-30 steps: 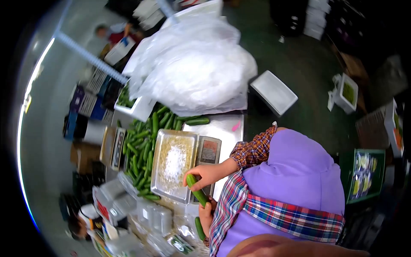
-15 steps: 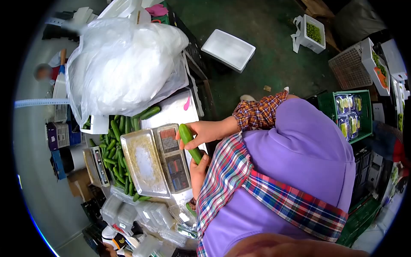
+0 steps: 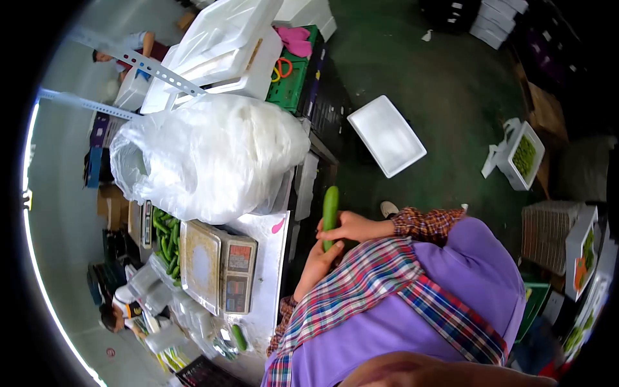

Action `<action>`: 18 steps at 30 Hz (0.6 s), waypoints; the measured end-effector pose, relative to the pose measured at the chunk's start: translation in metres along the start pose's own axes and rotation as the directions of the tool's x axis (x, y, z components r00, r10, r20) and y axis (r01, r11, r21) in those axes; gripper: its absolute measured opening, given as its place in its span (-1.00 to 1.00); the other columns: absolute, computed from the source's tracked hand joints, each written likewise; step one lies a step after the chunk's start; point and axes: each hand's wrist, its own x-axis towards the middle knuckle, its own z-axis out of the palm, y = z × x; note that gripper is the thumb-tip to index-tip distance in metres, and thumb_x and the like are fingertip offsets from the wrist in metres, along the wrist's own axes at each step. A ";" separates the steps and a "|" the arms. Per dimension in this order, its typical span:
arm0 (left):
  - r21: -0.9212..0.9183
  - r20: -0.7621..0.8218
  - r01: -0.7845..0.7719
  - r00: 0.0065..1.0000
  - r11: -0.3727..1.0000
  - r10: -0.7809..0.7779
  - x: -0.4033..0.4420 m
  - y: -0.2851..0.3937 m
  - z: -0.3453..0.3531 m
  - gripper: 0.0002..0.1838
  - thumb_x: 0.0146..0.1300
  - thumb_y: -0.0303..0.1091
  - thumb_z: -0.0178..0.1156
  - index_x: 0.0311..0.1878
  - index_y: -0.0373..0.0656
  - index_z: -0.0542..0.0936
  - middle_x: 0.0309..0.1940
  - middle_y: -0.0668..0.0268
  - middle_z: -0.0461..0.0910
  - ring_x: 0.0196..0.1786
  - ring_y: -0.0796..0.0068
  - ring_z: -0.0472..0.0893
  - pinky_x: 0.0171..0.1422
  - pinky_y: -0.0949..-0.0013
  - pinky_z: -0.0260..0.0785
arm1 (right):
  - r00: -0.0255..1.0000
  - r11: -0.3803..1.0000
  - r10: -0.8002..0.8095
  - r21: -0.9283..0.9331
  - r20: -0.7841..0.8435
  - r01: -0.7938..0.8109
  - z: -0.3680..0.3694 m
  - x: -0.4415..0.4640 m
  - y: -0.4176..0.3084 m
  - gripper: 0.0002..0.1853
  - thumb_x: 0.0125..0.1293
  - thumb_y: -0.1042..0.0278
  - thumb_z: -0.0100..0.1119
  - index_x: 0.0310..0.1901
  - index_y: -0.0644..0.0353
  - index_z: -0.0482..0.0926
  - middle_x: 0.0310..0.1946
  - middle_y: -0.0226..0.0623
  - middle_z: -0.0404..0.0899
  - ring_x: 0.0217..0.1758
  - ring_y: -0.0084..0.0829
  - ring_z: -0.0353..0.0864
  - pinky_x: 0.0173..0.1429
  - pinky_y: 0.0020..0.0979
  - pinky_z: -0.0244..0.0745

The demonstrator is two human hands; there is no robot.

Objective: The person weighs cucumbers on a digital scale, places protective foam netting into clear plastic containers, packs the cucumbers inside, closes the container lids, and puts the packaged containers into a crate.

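While hands [image 3: 351, 226] grip it, cucumber [image 3: 331, 206] (green) juts beyond.

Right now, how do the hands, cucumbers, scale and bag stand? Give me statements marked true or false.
1. The left hand and right hand touch the same cucumber. True.
2. That cucumber lies on the scale. False: it is held up beyond the table's edge.
3. A pink scrap is on the table. True.
4. The big plastic bag is black. False: it is whitish and see-through.
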 end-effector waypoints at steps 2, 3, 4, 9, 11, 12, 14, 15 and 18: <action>-0.041 0.006 0.050 0.999 0.998 -0.050 0.023 0.008 0.032 -0.83 0.31 -0.26 0.12 -0.23 -0.15 0.42 -0.57 0.50 0.35 -0.56 0.69 0.29 -0.49 0.57 0.12 | 0.997 0.953 0.073 0.294 0.020 -0.076 -0.040 -0.012 0.001 -0.70 0.25 0.26 0.22 -0.09 0.28 0.47 -0.19 -0.25 0.57 -0.07 -0.46 0.53 0.08 -0.42 0.38; 0.008 0.035 0.070 0.997 0.997 -0.071 0.030 0.014 0.042 -0.80 0.35 -0.22 0.07 -0.19 -0.15 0.39 -0.59 0.50 0.32 -0.57 0.71 0.27 -0.50 0.57 0.11 | 0.996 0.932 0.085 0.354 -0.019 -0.073 -0.053 -0.017 0.003 -0.71 0.28 0.23 0.17 -0.11 0.28 0.48 -0.19 -0.25 0.56 -0.08 -0.47 0.53 0.05 -0.43 0.38; 0.012 0.037 0.079 0.996 0.997 -0.080 0.038 0.017 0.051 -0.79 0.36 -0.20 0.06 -0.20 -0.15 0.40 -0.58 0.50 0.33 -0.57 0.71 0.27 -0.50 0.57 0.11 | 0.992 0.909 0.111 0.409 -0.057 -0.079 -0.069 -0.022 0.001 -0.66 0.28 0.12 0.18 -0.11 0.25 0.51 -0.19 -0.28 0.56 -0.12 -0.49 0.52 0.02 -0.45 0.38; 0.102 0.093 0.145 0.984 0.984 -0.155 0.078 0.014 0.080 -0.67 0.40 -0.14 -0.01 -0.05 -0.23 0.46 -0.52 0.46 0.40 -0.49 0.71 0.31 -0.40 0.60 0.16 | 0.956 0.786 0.262 0.603 -0.128 -0.135 -0.121 -0.042 0.002 -0.59 0.31 -0.02 0.11 -0.12 0.21 0.46 -0.26 -0.27 0.56 -0.22 -0.47 0.55 -0.17 -0.41 0.49; 0.193 0.135 0.161 0.973 0.968 -0.189 0.095 0.005 0.081 -0.67 0.41 -0.14 -0.03 -0.06 -0.24 0.48 -0.49 0.44 0.44 -0.47 0.69 0.35 -0.36 0.61 0.19 | 0.922 0.521 0.379 0.841 -0.075 -0.146 -0.147 -0.032 0.047 -0.63 0.29 -0.03 0.12 -0.18 0.15 0.41 -0.35 -0.25 0.53 -0.31 -0.25 0.62 -0.25 -0.21 0.62; 0.168 0.161 0.137 0.973 0.976 -0.164 0.098 0.006 0.086 -0.70 0.40 -0.17 -0.01 -0.06 -0.22 0.49 -0.50 0.43 0.44 -0.46 0.69 0.36 -0.35 0.61 0.20 | 0.905 0.409 0.416 0.907 -0.091 -0.098 -0.165 -0.027 0.074 -0.65 0.27 -0.01 0.15 -0.22 0.13 0.40 -0.40 -0.25 0.50 -0.32 -0.11 0.62 -0.26 -0.06 0.63; 0.180 0.138 0.164 0.972 0.970 -0.190 0.103 0.005 0.089 -0.74 0.39 -0.22 0.01 -0.07 -0.21 0.49 -0.50 0.43 0.44 -0.46 0.70 0.36 -0.36 0.61 0.20 | 0.778 0.368 0.588 0.930 -0.224 -0.010 -0.201 -0.019 0.125 -0.65 0.23 0.08 0.22 -0.19 0.14 0.35 -0.36 -0.26 0.43 -0.31 -0.06 0.61 -0.26 0.04 0.61; 0.177 0.107 0.191 0.971 0.966 -0.212 0.099 0.002 0.090 -0.77 0.38 -0.26 0.02 -0.07 -0.22 0.48 -0.51 0.44 0.43 -0.47 0.71 0.34 -0.37 0.61 0.18 | 0.720 0.435 0.614 0.900 -0.324 0.034 -0.212 -0.017 0.164 -0.63 0.24 0.11 0.22 -0.13 0.14 0.32 -0.29 -0.26 0.40 -0.30 -0.08 0.61 -0.23 0.06 0.61; 0.157 0.068 0.224 0.969 0.962 -0.237 0.098 -0.006 0.086 -0.79 0.38 -0.29 0.02 -0.07 -0.20 0.49 -0.47 0.48 0.41 -0.41 0.71 0.35 -0.27 0.62 0.21 | 0.569 0.559 0.718 0.819 -0.400 -0.130 -0.255 -0.022 0.228 -0.65 0.23 0.24 0.21 -0.08 0.19 0.32 -0.26 -0.22 0.39 -0.39 -0.22 0.55 -0.40 -0.21 0.54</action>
